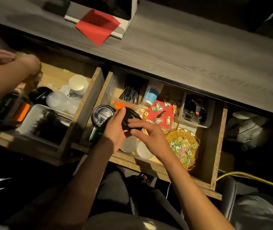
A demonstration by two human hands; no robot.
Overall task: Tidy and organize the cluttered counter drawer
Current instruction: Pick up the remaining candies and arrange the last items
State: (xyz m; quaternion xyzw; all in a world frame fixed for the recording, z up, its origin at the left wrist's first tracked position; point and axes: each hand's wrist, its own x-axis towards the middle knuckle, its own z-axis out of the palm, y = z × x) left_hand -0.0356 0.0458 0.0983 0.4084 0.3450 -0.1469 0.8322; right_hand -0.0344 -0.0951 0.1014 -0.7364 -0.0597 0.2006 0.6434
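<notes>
An open wooden drawer (215,146) under the counter is full of clutter. Over its front middle, my left hand (115,130) grips a stack of black cup lids (131,116) from the left, thumb on top. My right hand (146,133) touches the same stack from the right with spread fingers. A second stack of black lids (101,114) stands just left of them. White round lids (143,151) lie below my hands.
A yellow wire basket (184,145) of wrapped candies sits at the front right, with loose candies on red paper (163,112). Black straws (130,93), a blue cup (152,95) and a grey bin (197,112) fill the back. Another person's arm (4,75) reaches over the left drawer (85,103).
</notes>
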